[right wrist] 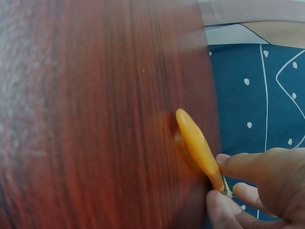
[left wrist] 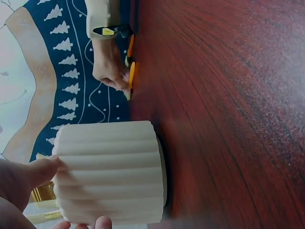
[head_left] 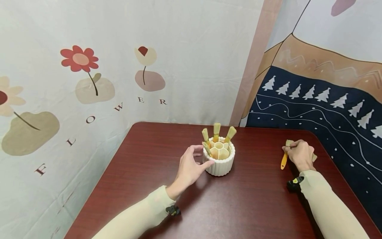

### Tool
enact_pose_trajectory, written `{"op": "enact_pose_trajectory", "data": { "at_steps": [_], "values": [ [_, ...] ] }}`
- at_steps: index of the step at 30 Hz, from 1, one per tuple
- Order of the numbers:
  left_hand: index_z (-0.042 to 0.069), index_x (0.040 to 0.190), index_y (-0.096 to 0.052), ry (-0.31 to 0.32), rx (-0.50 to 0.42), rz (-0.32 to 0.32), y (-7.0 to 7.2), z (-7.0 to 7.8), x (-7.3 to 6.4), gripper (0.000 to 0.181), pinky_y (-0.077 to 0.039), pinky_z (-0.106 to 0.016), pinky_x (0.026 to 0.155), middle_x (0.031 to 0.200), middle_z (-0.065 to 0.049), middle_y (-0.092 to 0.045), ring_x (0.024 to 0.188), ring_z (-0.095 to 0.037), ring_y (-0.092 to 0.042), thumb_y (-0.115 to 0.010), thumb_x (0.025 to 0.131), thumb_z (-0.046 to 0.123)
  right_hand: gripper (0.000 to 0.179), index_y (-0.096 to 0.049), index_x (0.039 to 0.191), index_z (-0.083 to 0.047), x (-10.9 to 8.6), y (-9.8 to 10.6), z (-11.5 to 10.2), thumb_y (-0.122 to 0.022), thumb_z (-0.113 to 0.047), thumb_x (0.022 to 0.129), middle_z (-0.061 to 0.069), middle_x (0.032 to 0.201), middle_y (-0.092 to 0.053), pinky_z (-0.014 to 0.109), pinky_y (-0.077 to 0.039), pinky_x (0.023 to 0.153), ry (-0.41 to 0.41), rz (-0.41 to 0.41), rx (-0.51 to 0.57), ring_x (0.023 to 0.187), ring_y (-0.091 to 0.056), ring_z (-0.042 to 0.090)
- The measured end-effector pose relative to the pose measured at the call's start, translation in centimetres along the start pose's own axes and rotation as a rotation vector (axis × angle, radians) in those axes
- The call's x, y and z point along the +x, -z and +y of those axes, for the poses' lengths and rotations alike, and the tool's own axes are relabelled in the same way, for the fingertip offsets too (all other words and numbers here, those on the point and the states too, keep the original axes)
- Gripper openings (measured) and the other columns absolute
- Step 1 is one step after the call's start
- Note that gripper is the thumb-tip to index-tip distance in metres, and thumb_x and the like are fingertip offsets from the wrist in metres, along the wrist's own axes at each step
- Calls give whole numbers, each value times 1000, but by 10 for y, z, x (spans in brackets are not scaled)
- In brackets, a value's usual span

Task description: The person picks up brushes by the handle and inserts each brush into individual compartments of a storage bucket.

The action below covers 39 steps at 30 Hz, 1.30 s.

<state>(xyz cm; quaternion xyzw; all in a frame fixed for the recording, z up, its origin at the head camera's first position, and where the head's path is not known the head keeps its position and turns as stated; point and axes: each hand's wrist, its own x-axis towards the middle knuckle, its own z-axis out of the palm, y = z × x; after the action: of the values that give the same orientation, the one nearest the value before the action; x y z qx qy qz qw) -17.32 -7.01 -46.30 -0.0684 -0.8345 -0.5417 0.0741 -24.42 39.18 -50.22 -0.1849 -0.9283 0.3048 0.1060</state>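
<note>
A white ribbed brush pot [head_left: 220,167] with a divided insert stands upright on the table, several pale-bristled paintbrushes [head_left: 217,131] in it with bristles up. My left hand [head_left: 190,167] grips the pot's left side, thumb at the near rim and fingers around the far side; the left wrist view shows the thumb against the pot wall [left wrist: 109,174]. Far to the right, my right hand [head_left: 299,154] pinches a paintbrush with a yellow-orange handle [right wrist: 198,145] near its bristle end. The handle slants over the tabletop. Another paintbrush [head_left: 314,157] lies partly hidden behind the right hand.
The dark red wooden table [head_left: 253,199] has rounded far corners. Behind it hangs a pale printed cloth [head_left: 191,66] with flowers and letters, and to the right a dark blue one [head_left: 298,113] with white trees, close beside the table's right edge.
</note>
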Motion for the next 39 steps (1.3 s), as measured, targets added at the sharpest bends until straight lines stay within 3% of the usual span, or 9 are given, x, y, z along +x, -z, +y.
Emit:
{"op": "enact_pose_trajectory", "data": {
  "at_steps": [7,14,21,28,35,39],
  "values": [
    [6,143,-71,10,14,6,-1,1,-2,70,-73,-56,99,141,-16,-77,127,-37,-81,-107,87,27,41,-73,122,10,0,-2,-1,-88,-23,103,39,130,-76,71,-59,105,18,21,18,124,-58,61],
    [5,144,-70,23,16,5,-3,0,-1,74,-72,-56,101,140,-16,-77,127,-37,-81,-108,84,28,44,-69,126,12,-1,-3,-3,-88,-20,103,34,126,-81,72,-55,109,16,13,44,138,-57,60],
    [4,144,-70,21,8,-5,-2,1,1,74,-72,-55,101,142,-17,-77,129,-38,-81,-108,85,27,50,-72,130,14,0,-3,-2,-88,-25,105,37,128,-80,69,-57,102,-15,4,28,133,-55,62],
    [5,145,-71,24,-30,-28,1,0,3,70,-72,-56,104,143,-18,-77,124,-41,-83,-107,86,22,51,-79,129,12,2,0,-2,-90,-29,103,40,133,-76,54,-56,82,-45,1,18,129,-57,61],
    [10,148,-74,33,0,-57,6,-3,11,70,-73,-50,101,142,-16,-80,128,-39,-84,-106,88,22,42,-87,119,5,-3,3,-7,-90,-34,102,34,125,-81,53,-52,81,-37,-15,17,128,-57,59],
    [10,149,-75,30,29,-77,9,-5,15,69,-73,-47,100,140,-14,-83,127,-36,-84,-105,88,22,41,-88,119,4,-7,5,-12,-90,-34,103,33,123,-83,46,-49,77,-11,-16,16,125,-59,55]
  ]
}}
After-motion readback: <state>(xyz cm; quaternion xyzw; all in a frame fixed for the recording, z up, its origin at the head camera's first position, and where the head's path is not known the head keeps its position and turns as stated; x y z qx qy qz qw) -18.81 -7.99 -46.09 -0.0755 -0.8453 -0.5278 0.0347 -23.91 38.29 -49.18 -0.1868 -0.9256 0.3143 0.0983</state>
